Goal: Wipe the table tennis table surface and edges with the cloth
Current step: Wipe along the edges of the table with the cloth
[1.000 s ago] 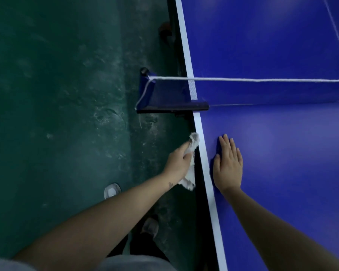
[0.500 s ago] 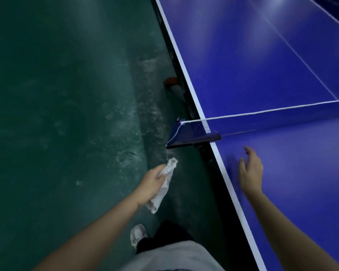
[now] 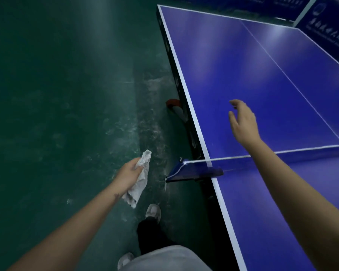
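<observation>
Just beyond the net clamp (image 3: 196, 173), red obj (image 3: 172, 102) half hidden under table (image 3: 223, 65) edge; I can't ID it. Right of clamp, net (image 3: 311, 155) runs off frame. Far beyond clamp, barrier (image 3: 321, 36) txt unreadable, blurred.

Left hand (image 3: 128, 174) gripping white cloth (image 3: 139, 182) (off the table (image 3: 262, 75)), right hand (image 3: 243, 122) above it

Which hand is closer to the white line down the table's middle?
Right. The right hand is over the table past the net, left of the line; the left hand holds a cloth over the floor.
</observation>
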